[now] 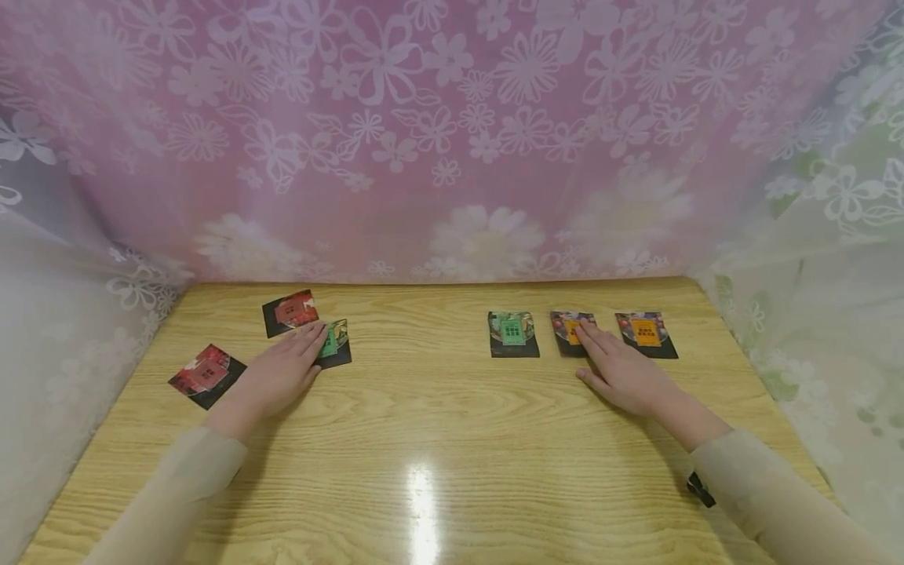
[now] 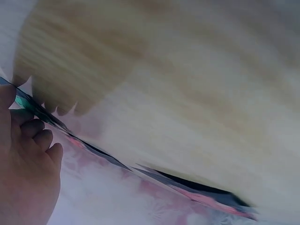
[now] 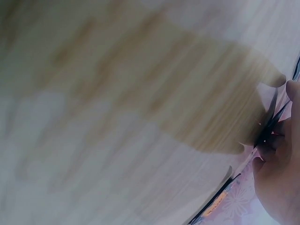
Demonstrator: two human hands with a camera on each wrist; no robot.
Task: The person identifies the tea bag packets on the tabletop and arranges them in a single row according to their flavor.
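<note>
My left hand [image 1: 278,377] lies with its fingers stretched over a green-labelled black packet [image 1: 340,345], covering its left part. Two packets with red labels are close by: one red packet [image 1: 291,313] just beyond the fingertips, another red packet [image 1: 207,376] left of the wrist. On the other side, my right hand [image 1: 625,373] has its fingertips resting on an orange-labelled packet [image 1: 567,333]. A second orange-labelled packet [image 1: 647,335] lies to its right, and a second green packet [image 1: 514,335] to its left. Edge-on, the left wrist view shows the fingers [image 2: 43,138] beside the thin packets.
All packets lie flat on a wood-grain table [image 1: 424,408]. Behind its far edge hangs a pink flowered curtain [image 1: 452,157], and pale flowered cloth [image 1: 833,314] hangs at both sides. A small black object [image 1: 701,490] shows under the right sleeve.
</note>
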